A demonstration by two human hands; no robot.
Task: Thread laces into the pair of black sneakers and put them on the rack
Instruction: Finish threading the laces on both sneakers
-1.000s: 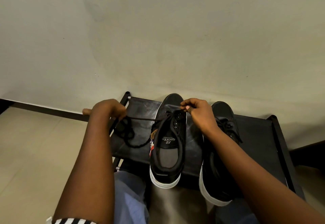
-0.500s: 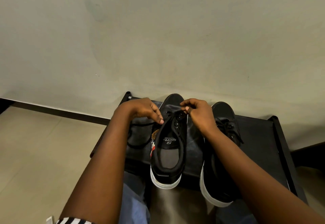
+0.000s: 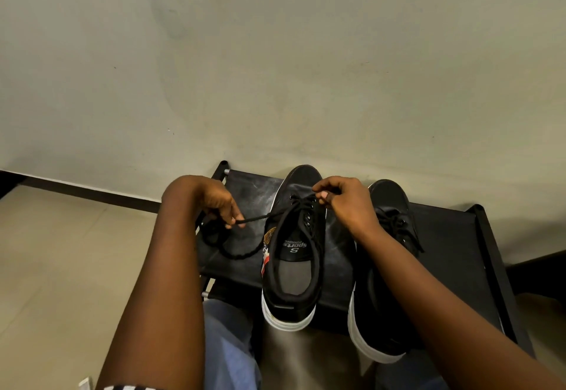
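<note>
L hand (image 3: 219, 205) pinches the black lace (image 3: 260, 217), drawn taut from the left sneaker (image 3: 294, 254) btwn both hands. R hand (image 3: 343, 202) pinches lace at its top eyelets, so it's nearer. Sneaker's long axis runs away from the person; laced right sneaker (image 3: 389, 267) sits under R forearm on the rack (image 3: 453, 267).

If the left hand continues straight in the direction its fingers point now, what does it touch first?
The left hand points right along the taut lace, so it would probably first meet the near sneaker's side; depth is uncertain.
</note>
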